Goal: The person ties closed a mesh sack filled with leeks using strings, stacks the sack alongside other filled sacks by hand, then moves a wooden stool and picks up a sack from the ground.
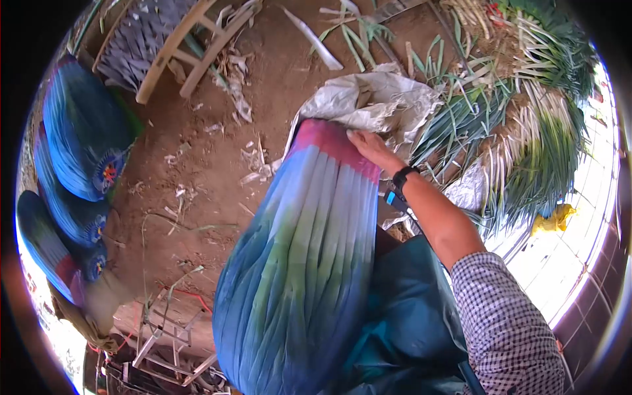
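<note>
Touching the pink end of a blue-green pleated bundle, R hand has fingers close tog.; can't tell if they're pinching it. Bundle's mid-view, in front of person, pink end right by white sack. Leeks piled R side, similar bundles far L, dirt floor btwn.

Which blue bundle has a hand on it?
The middle bundle: the right hand touches its pink band. The other bundles lie at far left, away from it.
</note>
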### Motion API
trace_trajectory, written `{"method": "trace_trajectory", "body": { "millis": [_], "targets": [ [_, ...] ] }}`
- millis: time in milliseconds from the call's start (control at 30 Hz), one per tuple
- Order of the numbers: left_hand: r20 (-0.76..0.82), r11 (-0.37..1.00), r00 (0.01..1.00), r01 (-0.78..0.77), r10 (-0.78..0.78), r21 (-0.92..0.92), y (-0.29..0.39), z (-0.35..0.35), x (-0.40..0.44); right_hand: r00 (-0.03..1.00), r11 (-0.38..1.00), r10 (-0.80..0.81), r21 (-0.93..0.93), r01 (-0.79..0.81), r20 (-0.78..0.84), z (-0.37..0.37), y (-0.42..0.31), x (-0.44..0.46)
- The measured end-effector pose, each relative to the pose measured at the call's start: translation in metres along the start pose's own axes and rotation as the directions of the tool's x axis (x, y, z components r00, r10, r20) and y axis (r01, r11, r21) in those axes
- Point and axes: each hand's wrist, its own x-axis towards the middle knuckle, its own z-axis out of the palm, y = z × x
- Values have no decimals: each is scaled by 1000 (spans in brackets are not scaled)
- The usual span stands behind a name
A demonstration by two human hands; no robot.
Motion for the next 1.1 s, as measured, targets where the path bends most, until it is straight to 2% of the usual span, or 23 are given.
{"method": "trace_trajectory", "body": {
  "millis": [133,167,267,300,333,400,500,533,600,667,733,800,867,933,1000,1067,1100],
  "targets": [
    [-8,999,999,36,-36,-2,1,-12,7,993,1000,16,-14,-15,119,14,15,33],
    [-7,999,999,44,-44,-1,2,-14,9,979,997,74,8,-77,189,6,-4,25],
    [-18,998,998,58,-58,-2,7,-25,10,969,988,125,-112,-103,211,17,7,44],
    [-23,998,998,59,-59,-6,7,-29,10,961,986,156,-90,-139,227,17,6,43],
    [-23,998,998,64,-64,-7,9,-31,10,962,979,198,-86,-185,188,24,5,47],
    [-18,998,998,65,-65,-5,14,-38,11,986,1000,-9,17,6,169,24,6,39],
    [15,998,998,61,-61,-13,16,-46,16,992,991,-126,41,126,7,28,7,28],
    [14,998,998,61,-61,-20,16,-54,13,999,991,52,-126,-51,3,24,26,33],
    [14,998,998,63,-63,-11,23,-70,6,956,949,290,-123,-292,-33,-1,-12,-5],
    [15,998,998,58,-58,-5,35,-93,-11,950,913,293,261,-312,112,-23,-14,-38],
    [20,999,999,43,-43,0,48,-116,-30,937,910,349,235,-342,15,-48,-36,-73],
    [41,999,999,32,-33,19,62,-136,-50,929,925,361,159,-344,-88,-79,-21,-99],
    [67,998,997,25,-28,55,77,-157,-72,942,953,300,98,-287,-153,-111,-30,-136],
    [108,997,994,8,-16,76,93,-173,-90,942,964,234,183,-193,-240,-132,-60,-180],
    [151,995,988,-21,6,97,110,-187,-104,939,949,238,264,-170,-250,-155,-95,-226],
    [199,992,980,-51,27,113,127,-199,-115,903,935,332,221,-277,-273,-188,-89,-260],
    [225,990,974,-68,39,125,138,-200,-118,914,952,280,211,-224,-293,-194,-112,-284]
  ]
}}
